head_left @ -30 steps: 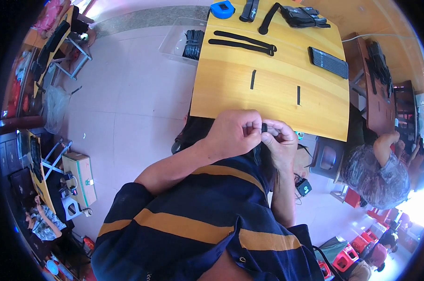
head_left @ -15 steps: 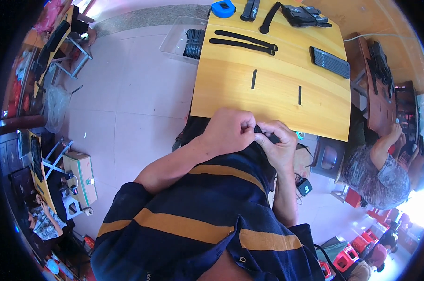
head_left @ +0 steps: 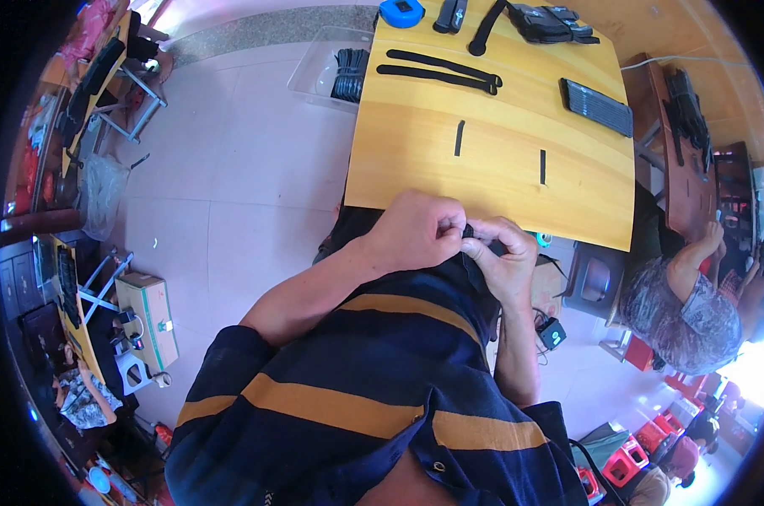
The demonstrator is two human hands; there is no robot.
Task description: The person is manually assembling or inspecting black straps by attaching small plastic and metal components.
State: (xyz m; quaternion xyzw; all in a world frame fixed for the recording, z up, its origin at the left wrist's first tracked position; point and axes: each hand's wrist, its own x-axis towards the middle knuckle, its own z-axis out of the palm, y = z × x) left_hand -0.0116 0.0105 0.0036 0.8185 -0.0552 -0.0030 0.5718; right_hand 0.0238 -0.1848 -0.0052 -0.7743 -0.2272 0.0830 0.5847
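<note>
- The black strap (head_left: 469,230) is between the two hands, just off the near edge of the yellow table (head_left: 399,173), in front of the dark shirt; only a small piece shows, and how far it hangs below is hard to tell
- The left hand (head_left: 417,234) has its fingers curled inward, thumb against the bent forefinger, apparently pinching the strap's left side, though the grip itself is hidden
- The right hand (head_left: 505,253) brings thumb and forefinger together on the strap's right side, its other fingers bent behind them
- Judging by the two long black straps (head_left: 437,63) lying flat at the table's far left, it should be very light, thin and bendable, with little risk of breaking
- Its surface looks matt, so it probably won't slip much; limpness seems the greater nuisance
- A fingertip pinch close to the end being worked would likely steady it best, one hand on each side, since a hold farther back would let it fold
</note>
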